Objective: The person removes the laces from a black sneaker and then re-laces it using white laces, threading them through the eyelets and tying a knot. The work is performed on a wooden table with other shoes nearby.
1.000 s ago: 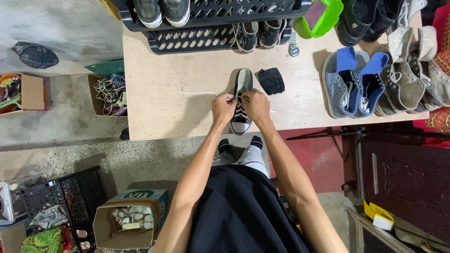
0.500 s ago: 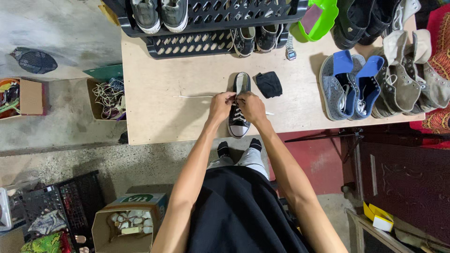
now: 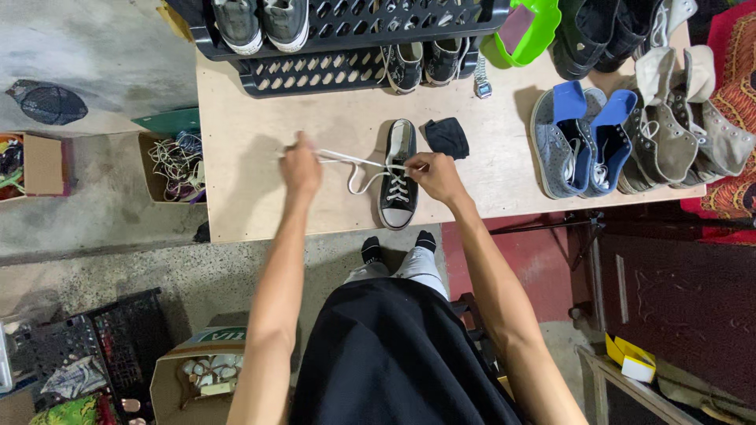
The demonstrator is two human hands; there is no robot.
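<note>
White lace (image 3: 346, 160) runs taut from the black sneaker (image 3: 398, 175) out to the left hand (image 3: 300, 168), which is pinched shut on its end and drawn well out to the side. The right hand (image 3: 435, 175) is closed too, its fingers gripping the lace right at the eyelets beside the shoe's tongue. The hands are well apart, and a slack loop of lace sags onto the wood between them. The sneaker lies near the front edge of the surface (image 3: 252, 197), toe toward the person.

For this pull to go well, the right hand probably has to pin the shoe and the crossing firmly, so the sneaker does not skid sideways. The left hand would do best to draw low and level with the eyelets, steadily rather than in a jerk. The loose loop should be taken up evenly, or one lace end may finish shorter than the other.

Pale plywood makes up the surface. Its far edge carries a black perforated rack (image 3: 339, 39) with shoes on it. A folded dark cloth (image 3: 447, 135) lies just beside the sneaker, and a wristwatch (image 3: 482, 85) sits further back. Blue-tongued grey shoes (image 3: 579, 138) and worn beige boots (image 3: 677, 126) crowd the right end.

Around it is a bare concrete floor (image 3: 94, 236), with cardboard boxes (image 3: 185, 370) and a black crate (image 3: 118, 338) below.
</note>
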